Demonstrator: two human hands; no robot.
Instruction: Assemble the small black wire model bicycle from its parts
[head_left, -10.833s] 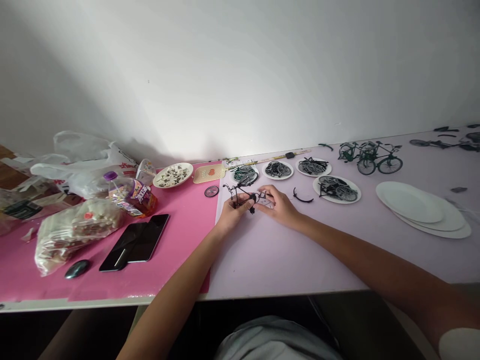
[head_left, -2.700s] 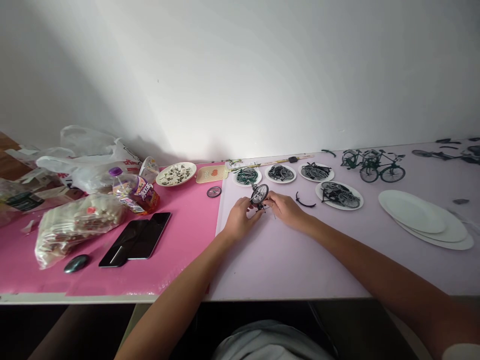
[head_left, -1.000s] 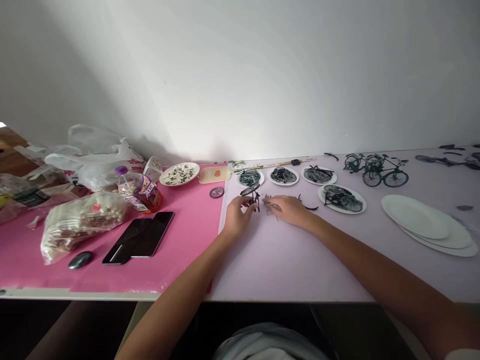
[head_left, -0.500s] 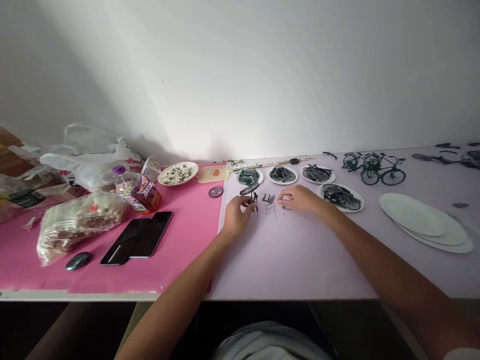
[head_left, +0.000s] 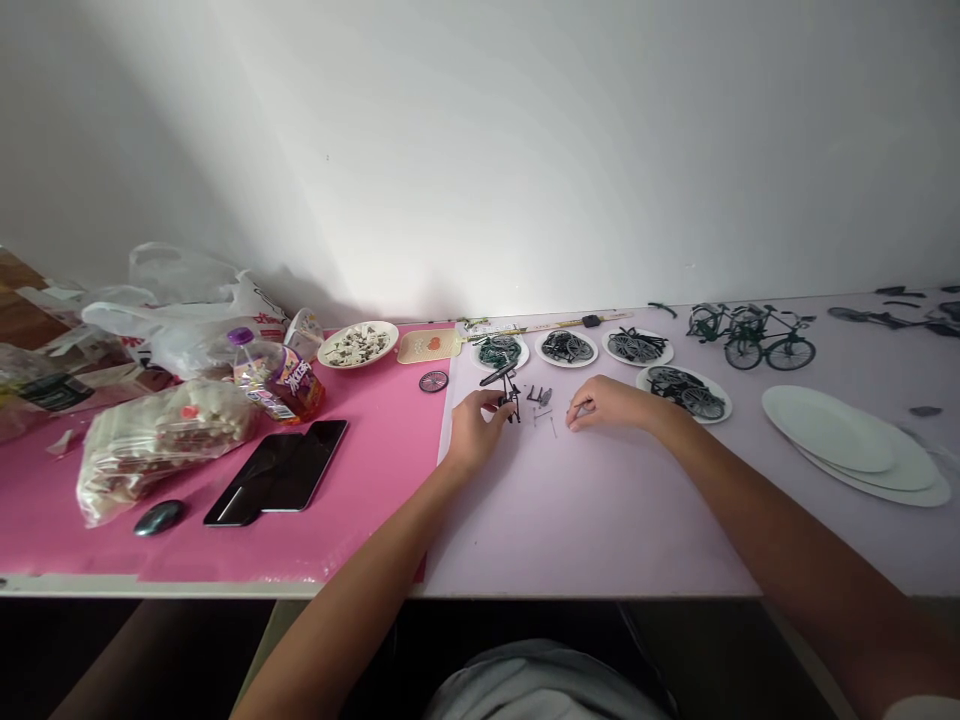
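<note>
My left hand (head_left: 478,432) is closed on a dark model bicycle frame (head_left: 511,400), which has one wheel at its top. Just right of it, small grey and black parts (head_left: 538,397) lie loose on the pale sheet. My right hand (head_left: 598,404) rests at the table to the right of these parts, thumb and fingers pinched together; whatever is between the fingertips is too small to make out. A single black wheel (head_left: 433,381) lies on the pink sheet, left of my left hand.
Plates of dark and green parts (head_left: 568,348) stand along the back. Built green bicycles (head_left: 770,340) and stacked white plates (head_left: 851,440) are on the right. At left are two phones (head_left: 277,475), a mouse (head_left: 159,517), a bottle (head_left: 274,378) and plastic bags (head_left: 165,440).
My right hand has moved a little to the right, away from the loose parts. The frame in my left hand has turned slightly, its wheel tilting more steeply.
</note>
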